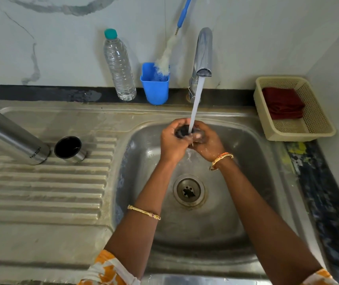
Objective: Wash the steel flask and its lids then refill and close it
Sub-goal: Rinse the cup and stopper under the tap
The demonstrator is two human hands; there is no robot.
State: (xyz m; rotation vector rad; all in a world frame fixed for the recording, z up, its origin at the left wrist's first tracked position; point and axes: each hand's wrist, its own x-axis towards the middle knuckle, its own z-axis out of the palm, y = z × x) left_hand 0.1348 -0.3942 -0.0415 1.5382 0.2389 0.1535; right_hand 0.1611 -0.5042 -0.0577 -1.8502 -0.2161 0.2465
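Observation:
The steel flask (10, 134) stands on the ribbed drainboard at the left, its top out of frame. Beside it lies a steel outer lid (69, 149), its black inside facing up. Over the sink basin (246, 182) both my hands hold a small black inner lid (182, 131) under the running stream from the tap (203, 54). My left hand (172, 140) curls round the lid from the left. My right hand (205, 140) holds it from the right. Fingers hide most of the lid.
A clear plastic bottle (120, 66) with a teal cap and a blue cup (155, 87) holding a bottle brush stand against the back wall. A cream basket (312, 124) with a folded red cloth (282, 102) sits right of the sink. The drain (188, 191) is below my hands.

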